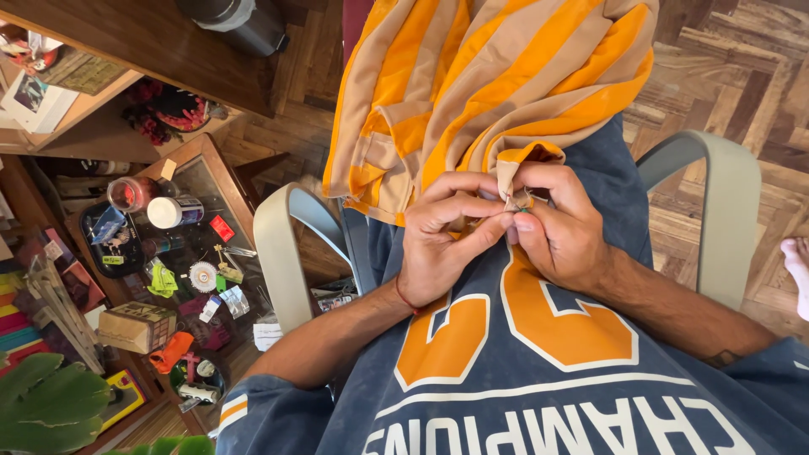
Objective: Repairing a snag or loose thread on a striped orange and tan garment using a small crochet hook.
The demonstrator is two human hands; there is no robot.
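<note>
An orange and tan striped garment [472, 84] lies over my lap and hangs down toward the wooden floor. My left hand [442, 240] and my right hand [560, 227] meet at a folded tan edge of the garment [510, 181] and pinch it between fingertips. A small dark and greenish bit shows between my right thumb and forefinger; it is too small to identify. A thin red band circles my left wrist. I sit in a chair with pale grey armrests [733, 211] and wear a dark blue shirt with large orange digits.
To my left stands a glass-topped side table [215, 177] crowded with jars, a white lid, spools, cards and a cardboard box [135, 327]. A wooden desk [143, 50] is above it. Green leaves [46, 409] fill the lower left corner. A bare foot [796, 270] shows at the right edge.
</note>
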